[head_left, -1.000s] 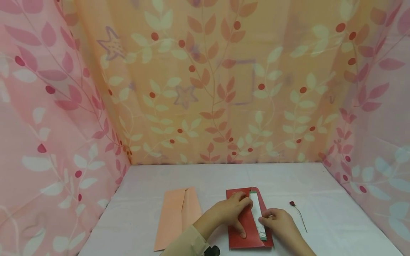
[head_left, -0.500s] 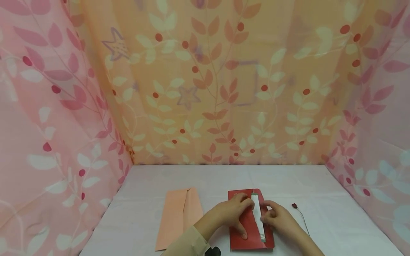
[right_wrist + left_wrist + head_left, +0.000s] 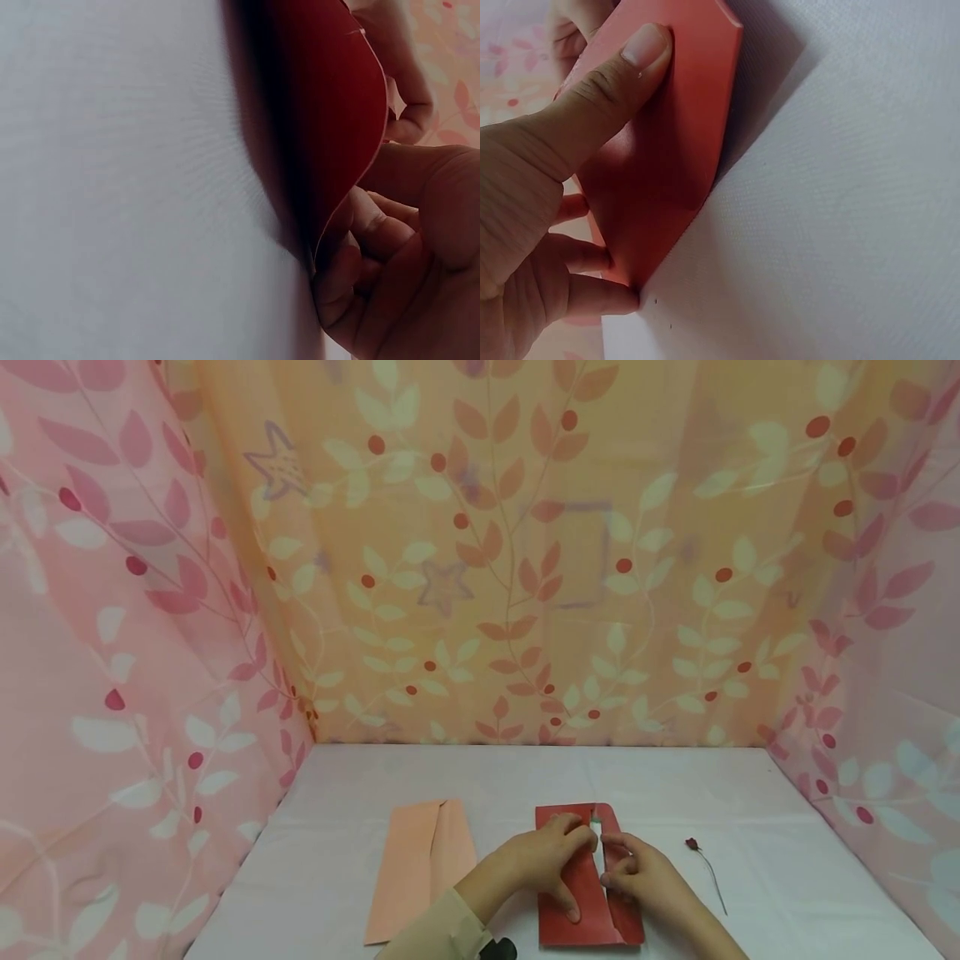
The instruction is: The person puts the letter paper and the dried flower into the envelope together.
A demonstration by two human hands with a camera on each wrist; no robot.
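Observation:
A red envelope (image 3: 558,906) lies on the table with its flap (image 3: 622,918) spread to the right. A narrow strip of white card (image 3: 598,853), green at its far end, shows at the opening; the rest is hidden inside. My left hand (image 3: 542,860) holds the envelope, thumb on its face, other fingers (image 3: 585,296) along its edge. Over the flap, my right hand (image 3: 648,877) has its thumb and curled forefinger at the card's right edge. In the right wrist view, the right fingers (image 3: 375,232) bend near the edge of the red flap (image 3: 337,97).
To the left lies a peach envelope (image 3: 408,868), partly behind the left forearm. A dried red rose (image 3: 692,843) on a thin stem lies right of my right hand. The white tabletop (image 3: 360,772) ends at patterned curtains (image 3: 480,610) on three sides.
The white card has slid left into the red envelope, so less of it shows. My right thumb and forefinger have followed it left. The left hand stays on the envelope.

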